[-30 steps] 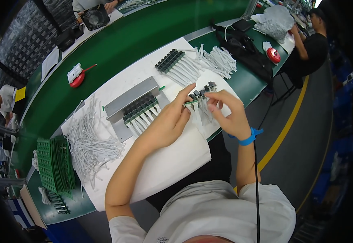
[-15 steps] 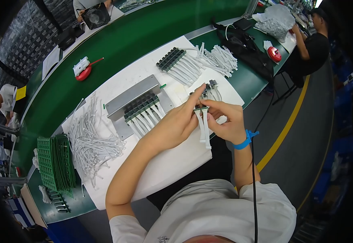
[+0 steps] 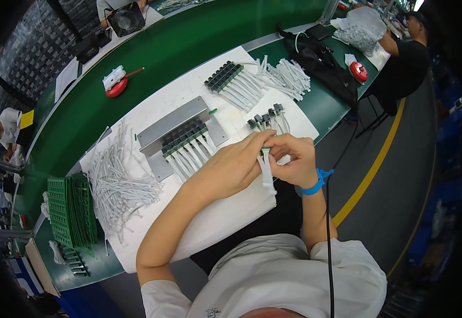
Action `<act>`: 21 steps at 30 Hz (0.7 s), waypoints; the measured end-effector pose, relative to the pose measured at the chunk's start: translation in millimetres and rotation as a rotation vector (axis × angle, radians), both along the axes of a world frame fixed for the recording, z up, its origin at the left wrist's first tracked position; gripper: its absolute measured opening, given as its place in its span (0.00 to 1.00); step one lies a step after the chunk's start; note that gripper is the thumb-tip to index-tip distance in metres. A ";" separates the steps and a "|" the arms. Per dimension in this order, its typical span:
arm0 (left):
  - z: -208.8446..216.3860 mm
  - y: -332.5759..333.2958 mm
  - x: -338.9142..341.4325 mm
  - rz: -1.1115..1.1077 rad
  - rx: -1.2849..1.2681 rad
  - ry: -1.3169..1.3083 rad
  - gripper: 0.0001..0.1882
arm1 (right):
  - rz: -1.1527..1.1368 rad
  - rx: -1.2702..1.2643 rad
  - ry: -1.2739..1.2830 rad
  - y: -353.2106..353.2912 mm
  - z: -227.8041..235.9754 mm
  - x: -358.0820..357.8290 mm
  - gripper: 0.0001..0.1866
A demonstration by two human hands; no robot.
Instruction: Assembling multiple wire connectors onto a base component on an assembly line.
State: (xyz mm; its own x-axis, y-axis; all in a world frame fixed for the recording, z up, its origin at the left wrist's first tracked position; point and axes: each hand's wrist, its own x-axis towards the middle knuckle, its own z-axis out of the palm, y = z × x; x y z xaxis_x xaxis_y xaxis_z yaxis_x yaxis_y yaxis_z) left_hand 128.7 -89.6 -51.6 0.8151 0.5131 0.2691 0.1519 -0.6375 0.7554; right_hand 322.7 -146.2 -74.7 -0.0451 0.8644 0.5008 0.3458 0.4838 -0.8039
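Both hands meet over the right part of the white work sheet. Between them is a small green circuit board (image 3: 266,148) with white ribbon cables (image 3: 267,172) hanging toward me. My left hand (image 3: 235,168) has its fingers closed around the board's left side. Thumb and fingers of my right hand (image 3: 294,159) pinch it from the right; the fingertips partly hide it. Just beyond the hands lie several small cabled boards with black connectors (image 3: 266,118). Left of my left hand, a grey metal fixture (image 3: 172,124) holds a row of boards with black connectors (image 3: 186,139) and white cables.
A heap of loose white cables (image 3: 122,185) lies at left, beside stacked green circuit panels (image 3: 72,212). Farther back sit a finished-looking connector block (image 3: 224,77) and a cable pile (image 3: 289,79). A black bag (image 3: 321,66) and red round objects (image 3: 117,87) lie beyond. Co-workers sit around.
My hands have drawn slightly toward me and closed tighter round the board, uncovering the small cabled boards behind. The red object with its white part has shifted right along the green surface.
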 end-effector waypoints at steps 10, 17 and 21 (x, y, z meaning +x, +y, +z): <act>12.4 -7.6 2.7 0.041 -0.054 0.146 0.37 | 0.066 -0.189 0.134 0.0 -9.2 8.2 0.11; -8.3 -4.9 9.0 0.126 0.185 0.063 0.34 | -0.027 -0.173 0.142 -1.7 -12.1 -2.1 0.09; 4.5 -7.3 11.3 0.253 0.299 0.232 0.31 | -0.136 -0.104 0.036 5.4 -11.5 3.8 0.11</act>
State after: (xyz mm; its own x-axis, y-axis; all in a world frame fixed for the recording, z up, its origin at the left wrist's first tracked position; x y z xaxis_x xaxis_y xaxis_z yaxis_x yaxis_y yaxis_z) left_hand 139.9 -96.9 -47.1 0.7301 0.6316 0.2610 0.4749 -0.7435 0.4709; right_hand 326.5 -140.8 -86.2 0.0922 0.9087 0.4071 0.3728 0.3476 -0.8604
